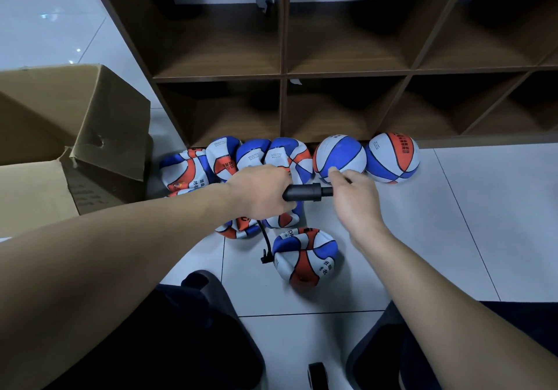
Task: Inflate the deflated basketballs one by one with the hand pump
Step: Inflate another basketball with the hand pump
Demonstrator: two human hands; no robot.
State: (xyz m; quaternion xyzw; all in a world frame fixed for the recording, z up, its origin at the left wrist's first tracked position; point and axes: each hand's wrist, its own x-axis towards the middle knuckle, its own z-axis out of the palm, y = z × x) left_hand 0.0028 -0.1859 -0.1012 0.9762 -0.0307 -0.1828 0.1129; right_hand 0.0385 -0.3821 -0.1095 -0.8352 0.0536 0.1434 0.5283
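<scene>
A person's left hand [259,193] gripped one end of a short black plastic hand pump [303,193], fingers curled round its barrel. The right hand [354,196] held the pump's other end, its fingers curled there, though the handle itself was hidden behind them. The pump was held level above the white tiled floor [483,223]. A thin black hose [265,244] hung from it to a crumpled blue, white and orange deflated basketball [305,256] on the floor. More deflated basketballs [229,160] lay in a row against a dark brown wooden cubby shelf [283,72], beside two round inflated basketballs [339,155]. An open brown cardboard box [75,136] stood at left.
</scene>
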